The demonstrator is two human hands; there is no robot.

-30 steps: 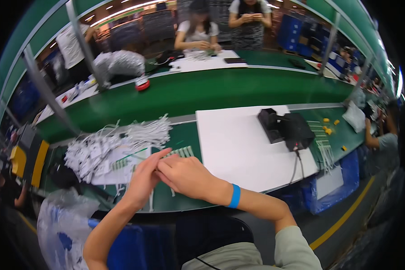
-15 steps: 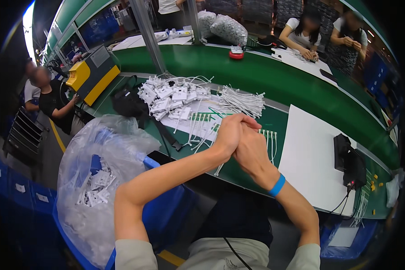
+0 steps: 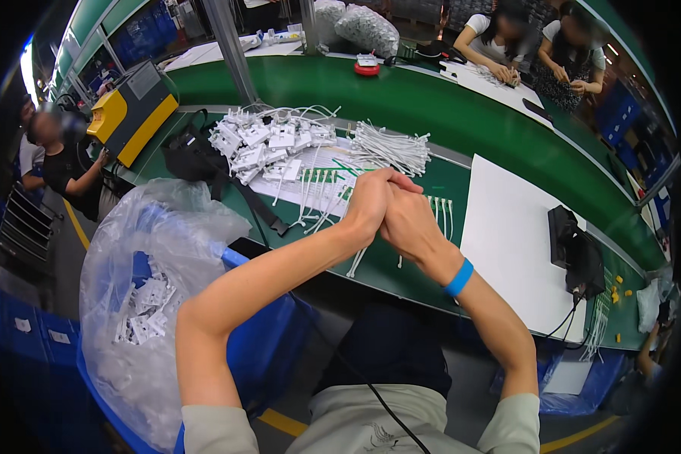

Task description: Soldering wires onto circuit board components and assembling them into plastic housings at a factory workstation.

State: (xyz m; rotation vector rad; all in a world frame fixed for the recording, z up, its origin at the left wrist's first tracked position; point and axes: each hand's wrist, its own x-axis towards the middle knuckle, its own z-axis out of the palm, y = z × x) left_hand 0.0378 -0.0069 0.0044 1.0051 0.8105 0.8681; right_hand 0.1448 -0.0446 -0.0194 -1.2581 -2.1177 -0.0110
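Over the front part of the green bench [image 3: 280, 253], my left hand [image 3: 367, 200] and my right hand [image 3: 415, 227] are clasped together. The left fingers lie across the top of the right hand. Both are closed, and anything between the palms is hidden. A blue band [image 3: 459, 278] circles my right wrist. Behind the hands lie small green circuit strips [image 3: 319, 175] with white wires, partly covered by them. White plastic housings [image 3: 261, 144] are heaped at the back left, beside a bundle of white cables [image 3: 390, 150].
A blue bin lined with a clear bag [image 3: 102, 257] stands at the left, with white parts inside. Black devices [image 3: 575, 250] rest on a white sheet [image 3: 499, 250] at the right. A black strap [image 3: 253, 204] and a yellow-grey machine [image 3: 132, 113] are at left. People work across the bench.
My hands stay clasped in the same pose. The whole view has shifted slightly, so the bench and its things appear farther left and higher.
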